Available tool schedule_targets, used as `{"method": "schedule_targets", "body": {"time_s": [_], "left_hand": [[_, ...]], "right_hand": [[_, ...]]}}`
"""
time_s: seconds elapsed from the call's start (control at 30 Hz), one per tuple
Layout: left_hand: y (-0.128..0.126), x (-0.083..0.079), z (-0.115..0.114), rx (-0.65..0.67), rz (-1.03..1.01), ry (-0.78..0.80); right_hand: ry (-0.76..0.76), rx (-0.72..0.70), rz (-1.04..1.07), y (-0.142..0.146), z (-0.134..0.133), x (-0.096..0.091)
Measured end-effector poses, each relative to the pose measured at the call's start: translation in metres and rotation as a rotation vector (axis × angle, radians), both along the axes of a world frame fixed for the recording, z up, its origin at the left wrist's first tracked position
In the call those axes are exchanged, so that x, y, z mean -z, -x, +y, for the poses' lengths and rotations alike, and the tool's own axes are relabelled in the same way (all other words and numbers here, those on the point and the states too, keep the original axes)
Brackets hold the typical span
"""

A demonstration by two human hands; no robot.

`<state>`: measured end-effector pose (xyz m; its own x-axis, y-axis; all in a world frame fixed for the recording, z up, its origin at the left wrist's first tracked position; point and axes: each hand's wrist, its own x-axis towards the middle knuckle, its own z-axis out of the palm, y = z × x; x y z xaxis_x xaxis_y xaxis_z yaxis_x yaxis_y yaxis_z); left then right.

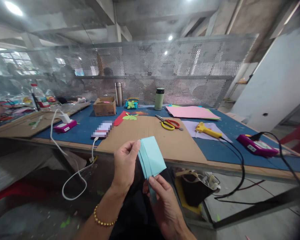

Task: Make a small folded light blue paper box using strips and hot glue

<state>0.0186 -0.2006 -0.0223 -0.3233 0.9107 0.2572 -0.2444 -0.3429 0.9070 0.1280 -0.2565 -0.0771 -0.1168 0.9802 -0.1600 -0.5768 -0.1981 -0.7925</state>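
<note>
A folded piece of light blue paper [152,156] is held up in front of the table's near edge. My left hand [125,165], with a gold bead bracelet on the wrist, pinches the paper's upper left edge between thumb and fingers. My right hand [165,200] grips the paper's lower end from below, thumb on top. Both hands are closed on the paper, below the cardboard sheet [152,136] that lies on the blue table [87,128].
On the table lie yellow and red scissors [168,124], a yellow glue gun [207,130] on lilac paper, pink and green sheets [191,112], a cardboard box [104,106], two flasks [159,99], purple chargers [256,145] with cables, and a phone [102,130]. A perforated metal screen stands behind. A bin [195,186] sits under the table.
</note>
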Motion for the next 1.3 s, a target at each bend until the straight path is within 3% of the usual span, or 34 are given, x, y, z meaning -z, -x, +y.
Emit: {"method": "schedule_targets", "body": {"time_s": [0.27,0.5,0.63,0.7,0.8,0.9,1.03,1.17,1.23,1.3], "left_hand": [[0.0,-0.002,-0.005,-0.019,0.066,0.011],[-0.002,0.003,0.0,-0.042,0.122,0.01],[0.008,0.003,0.009,-0.073,0.364,-0.033],[0.015,-0.003,0.011,-0.194,0.609,-0.163],[0.026,-0.016,0.01,-0.368,0.997,-0.536],[0.031,-0.022,0.012,-0.288,1.363,-0.905],[0.03,-0.02,0.03,-0.244,1.468,-1.102],[0.031,-0.035,0.054,-0.142,1.387,-1.037],[0.035,-0.048,0.065,-0.074,1.29,-0.895],[0.041,-0.06,0.076,0.01,1.154,-0.669]], "right_hand": [[0.073,-0.109,0.139,0.0,0.002,0.004],[0.13,-0.044,0.085,-0.002,0.0,0.0],[0.15,0.013,0.028,-0.008,0.002,-0.008],[0.132,0.034,0.004,-0.013,0.009,-0.016],[0.06,0.024,-0.017,-0.022,0.024,-0.035],[0.019,0.0,0.028,-0.026,0.042,-0.054],[0.042,-0.042,0.155,-0.025,0.06,-0.064],[-0.029,-0.161,0.259,-0.03,0.068,-0.063],[-0.067,-0.291,0.188,-0.04,0.07,-0.064],[-0.116,-0.321,0.005,-0.054,0.074,-0.068]]}}
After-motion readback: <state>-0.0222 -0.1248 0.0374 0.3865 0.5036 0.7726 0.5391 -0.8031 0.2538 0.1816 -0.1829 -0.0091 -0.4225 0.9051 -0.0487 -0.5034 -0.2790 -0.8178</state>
